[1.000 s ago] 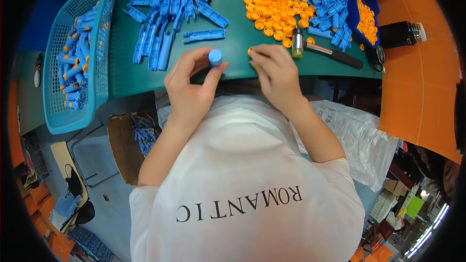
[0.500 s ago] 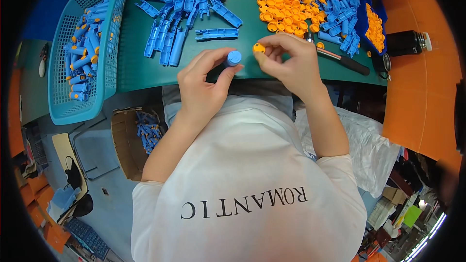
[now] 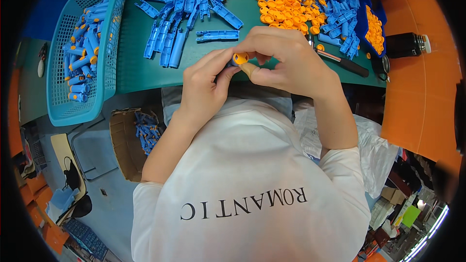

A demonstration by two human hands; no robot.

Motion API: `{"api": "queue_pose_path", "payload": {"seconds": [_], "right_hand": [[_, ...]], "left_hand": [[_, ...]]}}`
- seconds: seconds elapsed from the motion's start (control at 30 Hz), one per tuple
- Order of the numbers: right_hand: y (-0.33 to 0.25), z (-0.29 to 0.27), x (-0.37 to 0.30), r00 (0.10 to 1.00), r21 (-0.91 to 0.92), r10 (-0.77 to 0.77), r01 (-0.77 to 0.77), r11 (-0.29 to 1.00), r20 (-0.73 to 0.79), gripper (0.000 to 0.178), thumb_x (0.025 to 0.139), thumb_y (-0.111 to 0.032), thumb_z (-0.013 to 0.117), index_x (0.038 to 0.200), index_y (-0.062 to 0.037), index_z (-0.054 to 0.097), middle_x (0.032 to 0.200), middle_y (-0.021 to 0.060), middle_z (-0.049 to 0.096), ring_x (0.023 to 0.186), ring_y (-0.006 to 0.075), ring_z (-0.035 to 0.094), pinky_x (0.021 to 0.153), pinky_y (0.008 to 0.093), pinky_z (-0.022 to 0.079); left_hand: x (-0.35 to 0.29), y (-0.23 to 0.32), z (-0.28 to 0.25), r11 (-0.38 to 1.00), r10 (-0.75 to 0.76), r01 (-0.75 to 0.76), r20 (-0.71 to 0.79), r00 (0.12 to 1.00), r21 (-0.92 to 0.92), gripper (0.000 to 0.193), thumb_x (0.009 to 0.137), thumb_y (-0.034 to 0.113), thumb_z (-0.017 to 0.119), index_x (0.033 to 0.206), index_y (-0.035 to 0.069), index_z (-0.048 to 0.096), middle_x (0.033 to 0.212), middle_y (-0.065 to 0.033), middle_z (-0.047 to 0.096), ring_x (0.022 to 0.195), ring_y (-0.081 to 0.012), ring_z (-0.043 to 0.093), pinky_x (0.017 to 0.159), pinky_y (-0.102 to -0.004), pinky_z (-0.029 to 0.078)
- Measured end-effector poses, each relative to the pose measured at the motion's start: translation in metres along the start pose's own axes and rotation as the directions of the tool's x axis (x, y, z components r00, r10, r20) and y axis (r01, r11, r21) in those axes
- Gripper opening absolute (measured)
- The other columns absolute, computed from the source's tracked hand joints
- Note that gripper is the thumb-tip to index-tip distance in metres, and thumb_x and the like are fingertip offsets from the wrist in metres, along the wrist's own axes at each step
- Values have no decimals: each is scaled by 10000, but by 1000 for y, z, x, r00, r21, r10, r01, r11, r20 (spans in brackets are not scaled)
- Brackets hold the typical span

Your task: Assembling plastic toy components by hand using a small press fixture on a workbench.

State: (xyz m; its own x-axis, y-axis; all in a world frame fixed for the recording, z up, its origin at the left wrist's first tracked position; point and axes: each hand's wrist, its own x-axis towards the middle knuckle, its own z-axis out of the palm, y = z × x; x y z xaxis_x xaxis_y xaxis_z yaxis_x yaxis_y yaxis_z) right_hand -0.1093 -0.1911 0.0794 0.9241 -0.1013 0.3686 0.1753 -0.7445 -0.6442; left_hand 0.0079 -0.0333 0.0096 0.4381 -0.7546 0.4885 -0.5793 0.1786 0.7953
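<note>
My left hand (image 3: 205, 81) is closed round a blue plastic tube (image 3: 231, 62), mostly hidden by the fingers. At the tube's end sits an orange round cap (image 3: 240, 58) with small holes, pinched by my right hand (image 3: 289, 63). The cap meets the tube's end; whether it is seated cannot be seen. A tan cover wraps the right thumb tip. Just beyond my hands, a blue half shell (image 3: 217, 35) lies alone on the green table (image 3: 141, 75). Behind it is a pile of blue half shells (image 3: 187, 0), and to its right a heap of orange caps (image 3: 286, 12).
A turquoise basket (image 3: 109, 53) of capped blue tubes stands at the left. On the right are a black-handled tool (image 3: 354, 66), a blue bin (image 3: 383, 24) of orange parts and a dark bottle (image 3: 405, 44). A cardboard box (image 3: 124, 140) with blue pieces sits below the table.
My right hand has moved left with the orange cap, bringing it onto the end of the blue tube. The left hand has stayed nearly in place, with the tube's end now covered.
</note>
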Motion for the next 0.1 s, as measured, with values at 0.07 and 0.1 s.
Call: {"api": "queue_pose_path", "payload": {"seconds": [0.07, 0.1], "right_hand": [[-1, -3, 1, 996, -35, 60, -58, 998, 62, 233, 785, -26, 730, 1017, -45, 751, 843, 60, 665, 722, 152, 642, 625, 267, 561], [-1, -4, 1, 993, -52, 84, -80, 995, 79, 243, 778, -27, 731, 1020, -41, 749, 844, 61, 667, 732, 147, 645, 637, 266, 571]], "left_hand": [[-2, -2, 2, 1000, -9, 8, -18, 1000, -17, 376, 838, -76, 706, 1204, 10, 699, 1041, -177, 729, 886, -312, 721, 757, -335, 561], [-2, -4, 4, 999, -17, 16, -35, 999, -35, 386, 843, -72, 705, 1217, 21, 699, 1046, -181, 727, 890, -316, 721, 759, -336, 561]]}}
